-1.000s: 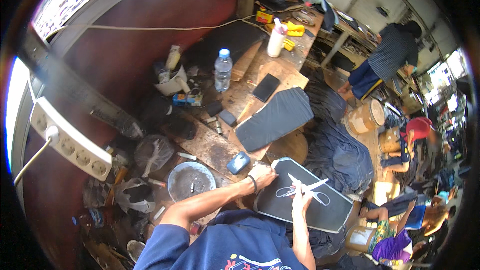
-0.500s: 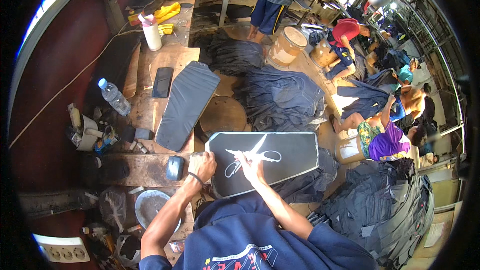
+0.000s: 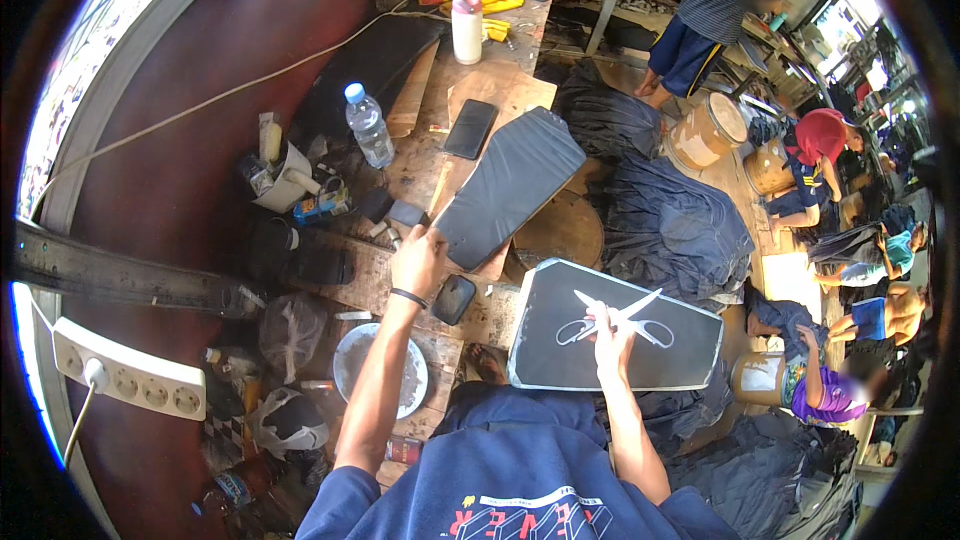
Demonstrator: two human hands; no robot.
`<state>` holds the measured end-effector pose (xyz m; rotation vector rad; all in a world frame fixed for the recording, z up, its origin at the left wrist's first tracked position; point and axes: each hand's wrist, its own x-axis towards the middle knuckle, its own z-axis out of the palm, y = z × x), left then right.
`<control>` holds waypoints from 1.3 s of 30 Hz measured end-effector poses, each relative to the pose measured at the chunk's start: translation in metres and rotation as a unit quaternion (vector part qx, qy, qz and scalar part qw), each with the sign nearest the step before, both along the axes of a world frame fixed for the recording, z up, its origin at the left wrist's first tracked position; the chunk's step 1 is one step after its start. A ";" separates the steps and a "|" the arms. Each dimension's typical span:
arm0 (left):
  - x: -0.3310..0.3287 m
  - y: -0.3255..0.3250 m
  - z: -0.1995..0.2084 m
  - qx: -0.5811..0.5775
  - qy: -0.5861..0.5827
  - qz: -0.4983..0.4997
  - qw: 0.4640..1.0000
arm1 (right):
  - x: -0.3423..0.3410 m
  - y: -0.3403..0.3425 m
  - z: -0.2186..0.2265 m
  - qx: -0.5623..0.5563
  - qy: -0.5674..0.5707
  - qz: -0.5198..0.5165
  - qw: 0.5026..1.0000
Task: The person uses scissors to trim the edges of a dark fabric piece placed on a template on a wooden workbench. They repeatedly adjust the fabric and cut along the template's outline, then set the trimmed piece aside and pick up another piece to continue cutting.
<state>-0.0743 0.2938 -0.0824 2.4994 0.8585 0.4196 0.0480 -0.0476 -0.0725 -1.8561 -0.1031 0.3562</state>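
Note:
My right hand [image 3: 613, 348] grips a pair of pale scissors [image 3: 628, 316] near the pivot, with the blades spread apart. The scissors are over a dark panel with a light border [image 3: 560, 330], in front of me. My left hand [image 3: 418, 265] has its fingers drawn together beside the near-left end of a stack of dark cut fabric pieces [image 3: 510, 180] on the wooden bench. Whether anything is pinched there is hidden. Small pale bits and a grey block [image 3: 407, 214] lie close to those fingertips. A small dark rounded object [image 3: 454, 300] sits just below my left hand.
On the bench stand a phone [image 3: 470, 130], a water bottle [image 3: 370, 127] and a white tumbler [image 3: 466, 28]. A grey basin [image 3: 380, 370] is below my left forearm. A round wooden stool [image 3: 557, 235] and heaps of dark fabric [image 3: 680, 215] lie beyond. Several people work at the right.
My left hand has left the panel's left edge and reached forward to the fabric stack on the bench. My right hand still holds the scissors, now turned. The whole view has swung left.

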 end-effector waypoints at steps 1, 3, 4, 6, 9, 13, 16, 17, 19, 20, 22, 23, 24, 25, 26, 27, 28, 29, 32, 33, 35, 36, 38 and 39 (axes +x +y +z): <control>-0.004 0.008 -0.008 0.010 0.008 0.006 1.000 | 0.001 0.002 0.001 0.001 -0.004 0.001 1.000; -0.010 0.018 -0.023 0.001 0.032 0.016 0.999 | 0.002 0.005 0.001 -0.003 -0.009 0.016 1.000; -0.013 0.021 -0.029 0.007 0.037 0.023 0.999 | 0.002 0.006 0.001 0.005 -0.021 0.020 1.000; -0.018 0.022 -0.037 -0.011 0.090 0.042 0.995 | 0.002 0.008 0.001 -0.029 -0.021 0.030 0.999; -0.023 0.019 -0.033 0.010 0.033 0.055 0.998 | -0.003 0.010 0.003 -0.036 -0.010 0.057 0.998; -0.032 0.002 -0.003 0.005 -0.036 0.067 0.997 | -0.020 0.012 0.005 -0.141 -0.004 0.114 0.983; -0.035 -0.027 0.028 -0.038 -0.138 0.012 0.990 | -0.037 0.018 0.004 -0.166 -0.008 0.151 0.975; -0.039 -0.040 0.037 -0.103 -0.147 -0.012 0.984 | -0.042 0.021 0.002 -0.180 -0.019 0.158 0.971; -0.044 -0.071 0.047 -0.219 -0.149 -0.062 0.962 | -0.050 0.026 -0.002 -0.194 -0.025 0.161 0.967; -0.048 -0.083 0.048 -0.269 -0.150 -0.089 0.947 | -0.054 0.028 -0.003 -0.191 -0.016 0.161 0.968; -0.051 -0.101 0.041 -0.249 -0.105 -0.166 0.948 | -0.059 0.031 -0.007 -0.190 -0.020 0.163 0.968; -0.052 -0.110 0.034 -0.273 -0.087 -0.166 0.943 | -0.061 0.032 -0.009 -0.209 -0.036 0.154 0.965; -0.053 -0.117 0.025 -0.304 -0.068 -0.165 0.936 | -0.063 0.033 -0.011 -0.212 -0.056 0.147 0.965; -0.054 -0.122 0.016 -0.282 -0.056 -0.169 0.943 | -0.064 0.034 -0.012 -0.222 -0.058 0.132 0.964; -0.055 -0.127 0.006 -0.269 -0.053 -0.172 0.946 | -0.065 0.034 -0.014 -0.207 -0.066 0.131 0.967; -0.056 -0.133 -0.002 -0.254 -0.053 -0.169 0.951 | -0.067 0.034 -0.015 -0.201 -0.055 0.122 0.970; -0.055 -0.140 -0.010 -0.252 -0.028 -0.162 0.954 | -0.068 0.035 -0.015 -0.195 -0.032 0.112 0.974; -0.054 -0.146 -0.017 -0.232 -0.030 -0.173 0.957 | -0.070 0.034 -0.016 -0.201 -0.047 0.116 0.972; -0.048 -0.159 -0.031 -0.192 -0.015 -0.205 0.960 | -0.073 0.033 -0.018 -0.207 -0.032 0.118 0.971; -0.046 -0.161 -0.035 -0.182 -0.019 -0.213 0.960 | -0.074 0.033 -0.019 -0.198 -0.013 0.119 0.973; -0.043 -0.161 -0.041 -0.166 -0.033 -0.226 0.959 | -0.075 0.033 -0.020 -0.160 0.038 0.118 0.979; -0.042 -0.159 -0.043 -0.149 -0.043 -0.237 0.959 | -0.075 0.033 -0.019 -0.150 0.044 0.126 0.980; -0.040 -0.156 -0.049 -0.140 -0.065 -0.259 0.954 | -0.073 0.036 -0.018 -0.161 0.107 0.125 0.973; -0.040 -0.155 -0.051 -0.120 -0.068 -0.264 0.954 | -0.071 0.038 -0.016 -0.142 0.137 0.112 0.974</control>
